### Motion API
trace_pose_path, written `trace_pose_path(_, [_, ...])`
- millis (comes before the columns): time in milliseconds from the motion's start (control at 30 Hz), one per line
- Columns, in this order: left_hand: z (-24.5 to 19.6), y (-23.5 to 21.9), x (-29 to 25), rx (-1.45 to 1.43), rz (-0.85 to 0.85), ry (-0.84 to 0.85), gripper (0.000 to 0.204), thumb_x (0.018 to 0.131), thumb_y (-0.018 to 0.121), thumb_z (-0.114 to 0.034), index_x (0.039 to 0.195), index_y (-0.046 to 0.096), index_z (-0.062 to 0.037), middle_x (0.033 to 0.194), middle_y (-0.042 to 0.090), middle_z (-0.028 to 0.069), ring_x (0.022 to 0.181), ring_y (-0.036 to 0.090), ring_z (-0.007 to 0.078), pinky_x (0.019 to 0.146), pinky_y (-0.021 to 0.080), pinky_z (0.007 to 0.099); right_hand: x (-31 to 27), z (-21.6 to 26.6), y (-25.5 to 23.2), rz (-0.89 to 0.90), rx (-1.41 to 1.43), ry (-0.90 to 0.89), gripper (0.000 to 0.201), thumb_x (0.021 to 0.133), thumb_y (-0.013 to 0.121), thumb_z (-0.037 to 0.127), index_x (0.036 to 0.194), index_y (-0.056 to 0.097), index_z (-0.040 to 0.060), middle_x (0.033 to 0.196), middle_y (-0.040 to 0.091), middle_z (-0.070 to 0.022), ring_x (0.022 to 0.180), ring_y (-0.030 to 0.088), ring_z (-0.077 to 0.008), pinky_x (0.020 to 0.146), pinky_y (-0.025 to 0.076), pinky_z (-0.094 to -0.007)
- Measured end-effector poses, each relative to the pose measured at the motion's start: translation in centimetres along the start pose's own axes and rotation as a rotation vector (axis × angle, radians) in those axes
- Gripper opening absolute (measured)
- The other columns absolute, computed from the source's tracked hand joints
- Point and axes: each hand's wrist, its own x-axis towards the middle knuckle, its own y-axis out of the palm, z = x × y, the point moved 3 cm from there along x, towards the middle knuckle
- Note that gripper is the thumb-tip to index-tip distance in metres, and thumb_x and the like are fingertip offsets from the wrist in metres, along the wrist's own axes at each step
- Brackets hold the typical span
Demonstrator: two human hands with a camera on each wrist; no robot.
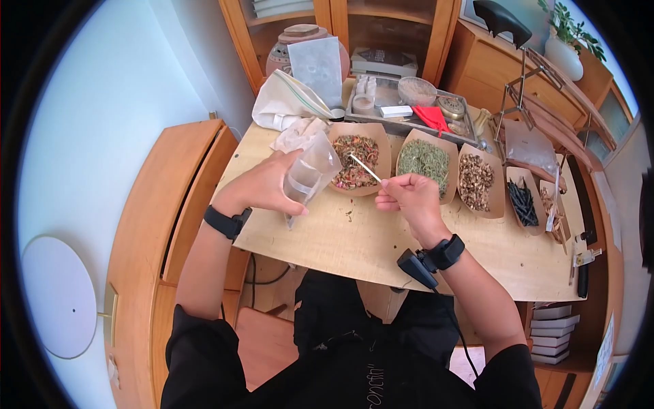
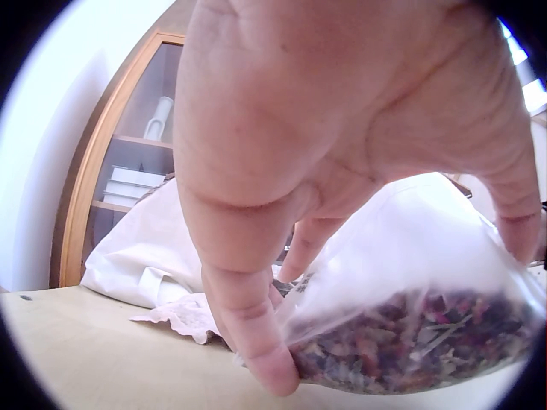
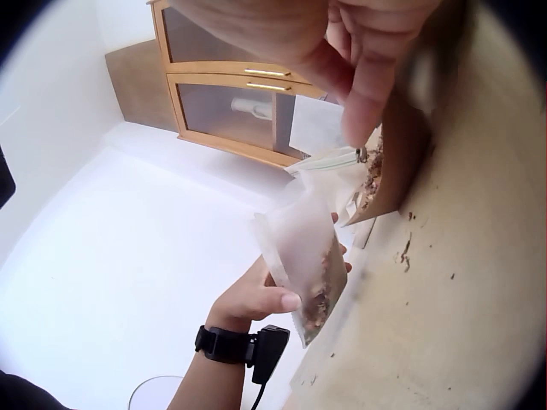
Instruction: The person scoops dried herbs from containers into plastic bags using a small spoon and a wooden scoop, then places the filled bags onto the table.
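My left hand (image 1: 262, 183) grips a clear, translucent bag (image 1: 315, 163) standing at the table's near-left side, thumb on one face and fingers round the other. Dried reddish and green plant bits (image 2: 402, 342) fill its bottom part, as the left wrist view shows. With thumb and fingertips, my right hand (image 1: 414, 201) pinches a thin white stick-like tool (image 1: 368, 169). The tool's far end reaches into the dried flower mix (image 1: 353, 153) in the leftmost paper tray (image 1: 384, 144), just right of the bag. In the right wrist view my fingers hide most of the tool.
More paper trays hold green dried herb (image 1: 424, 162), brown pieces (image 1: 475, 180) and dark strips (image 1: 522, 203). Behind stands a grey tray (image 1: 466, 136) with a red cloth (image 1: 430, 118). A white pouch (image 1: 286, 102) and crumpled tissue (image 1: 294, 135) lie back left. Crumbs (image 1: 350, 213) dot the tabletop.
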Motion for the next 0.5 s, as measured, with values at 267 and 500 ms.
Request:
trace_pose_path(267, [-1.9,-0.7,0.3,0.031,0.049,-0.073,0.108,0.056,0.083,-0.033,0.145,0.029,-0.0027,0.134,0.043,0.0234,0.126,0.041,0.0351,0.105,0.034,0.0393,-2.3,5.0,-0.3,0.026,-0.053,-0.145,0.013,0.089,0.065,0.006,0.088,0.061,-0.0066,0.076,0.066,-0.0127,0.064,0.067,-0.0168,0.059,0.058,-0.0266])
trace_pose_path(500, [-2.2,-0.6,0.8,0.013,0.03,-0.026,0.105,0.057,0.083,-0.03,0.144,0.03,-0.0022,0.133,0.044,0.0234,0.125,0.041,0.036,0.104,0.034,0.0392,-3.5,6.0,0.7,0.009,-0.484,-0.511,0.005,0.081,0.067,0.002,0.081,0.065,-0.0031,0.067,0.067,-0.0103,0.059,0.067,-0.0157,0.055,0.052,-0.0267])
